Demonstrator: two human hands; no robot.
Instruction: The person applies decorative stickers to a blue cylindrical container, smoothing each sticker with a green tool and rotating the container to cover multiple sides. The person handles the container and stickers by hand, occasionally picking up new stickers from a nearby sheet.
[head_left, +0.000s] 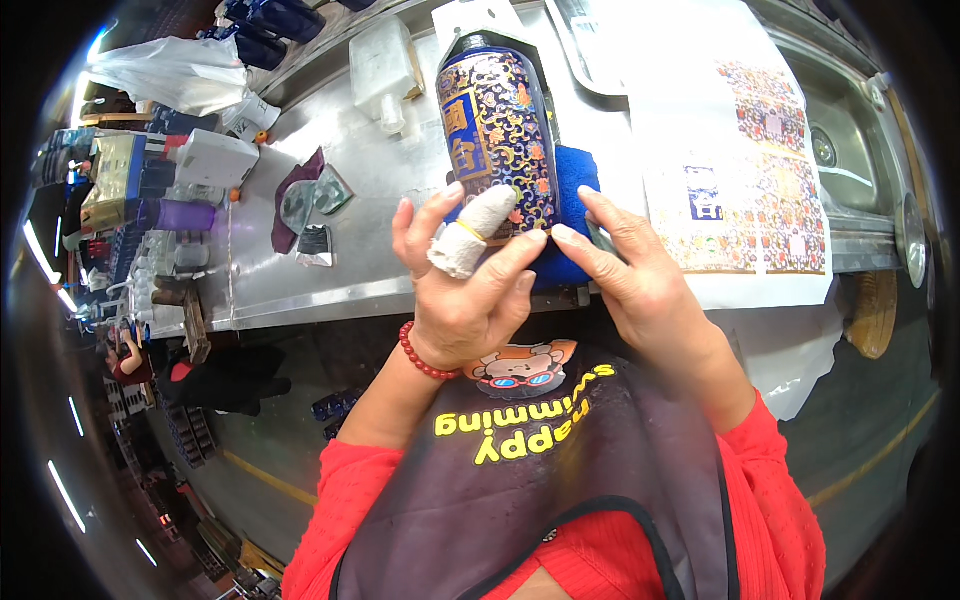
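A dark blue bottle (515,130) with a colourful floral pattern and a gold-framed label panel lies on the metal worktable, its neck pointing away from me. My left hand (470,275) rests over its lower left part, fingers spread. One finger wears a white cloth wrap (487,215) held by a yellow band. At the bottle's base edge, the tips of a left and a right finger nearly meet. My right hand (640,265) has its visible fingers stretched out and apart beside the base. A blue cloth (577,175) lies under and beside the bottle.
Printed pattern sheets (720,230) cover the table at right, before a metal sink (840,140). A clear square bottle (385,70) stands at the back. Left of my hands lie a dark red cloth (290,205) and small tools. Plastic bags and boxes crowd the far left.
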